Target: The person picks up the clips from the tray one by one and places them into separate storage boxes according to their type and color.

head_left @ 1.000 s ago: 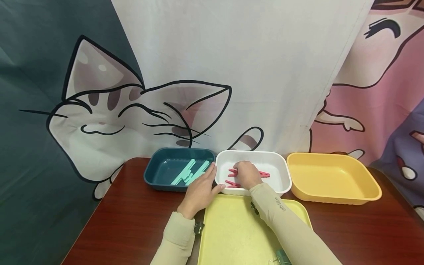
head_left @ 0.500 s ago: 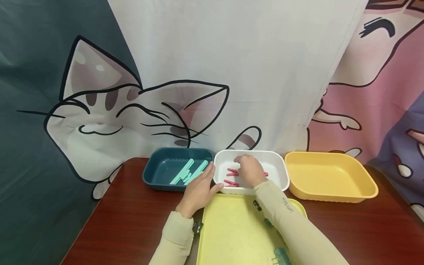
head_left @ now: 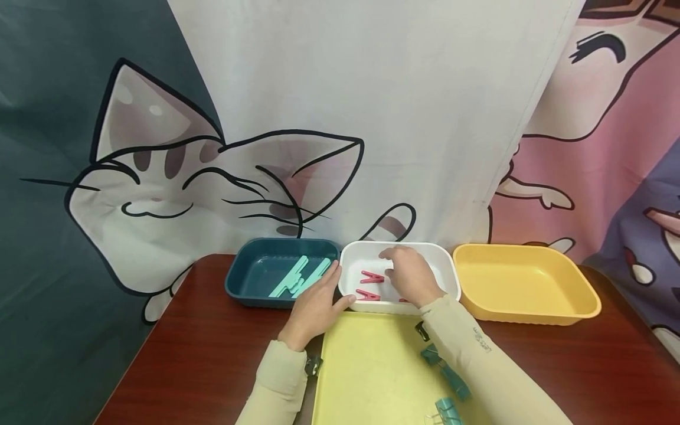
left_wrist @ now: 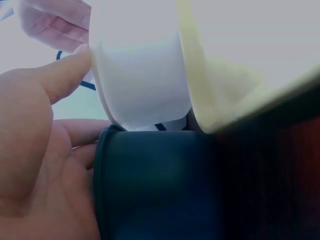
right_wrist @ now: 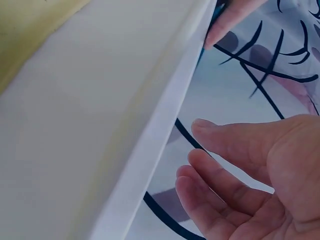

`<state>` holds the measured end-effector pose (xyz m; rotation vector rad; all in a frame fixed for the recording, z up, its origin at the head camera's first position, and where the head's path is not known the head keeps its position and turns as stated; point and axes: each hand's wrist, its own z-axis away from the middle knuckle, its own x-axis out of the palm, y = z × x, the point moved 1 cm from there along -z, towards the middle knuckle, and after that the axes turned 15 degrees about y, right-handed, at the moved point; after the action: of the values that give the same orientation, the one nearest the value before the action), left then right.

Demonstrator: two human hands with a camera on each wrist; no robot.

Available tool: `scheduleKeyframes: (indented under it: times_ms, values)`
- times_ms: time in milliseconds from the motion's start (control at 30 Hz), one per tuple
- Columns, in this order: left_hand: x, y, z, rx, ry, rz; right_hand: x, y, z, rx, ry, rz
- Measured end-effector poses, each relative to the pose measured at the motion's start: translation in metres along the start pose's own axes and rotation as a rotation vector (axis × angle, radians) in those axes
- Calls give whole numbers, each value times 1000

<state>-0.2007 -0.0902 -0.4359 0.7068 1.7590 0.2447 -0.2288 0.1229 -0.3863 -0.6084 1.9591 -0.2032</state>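
Observation:
My left hand (head_left: 316, 307) lies with straight fingers across the meeting rims of the dark teal bin (head_left: 245, 300) and the white bin (head_left: 451, 260), its thumb at the white rim. Above the white bin hovers my right hand (head_left: 411, 274). In the right wrist view that hand's fingers (right_wrist: 215, 172) are loosely bent, with nothing between thumb and fingertips. Two red clothespins (head_left: 372, 277) lie in the white bin left of the right hand; part of another red piece (head_left: 404, 300) shows below it. Light turquoise clips (head_left: 291, 277) lie in the teal bin.
A yellow bin (head_left: 523, 283) stands right of the white one. In front, a pale yellow tray (head_left: 372, 366) carries several teal binder clips (head_left: 448, 411), partly covered by the right forearm. A cartoon cloth (head_left: 297, 71) hangs behind the brown table (head_left: 175, 354).
My right hand has risen off the clothespins and shifted slightly right, its fingers loosening. More binder clips show beside the right forearm. My left hand stays at the bin rims.

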Motion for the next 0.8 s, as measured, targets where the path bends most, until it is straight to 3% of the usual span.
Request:
scheduleKeyframes:
  times_ms: [333,533,800]
  values:
    - [-3,3,-1,27,68,-3,-26,4,13,-83,83,-2]
    - [-5,8,-2,81,128,10,-44,8,23,-123,140,-14]
    - [-8,27,-13,98,102,7,-61,15,39,-109,166,-40]
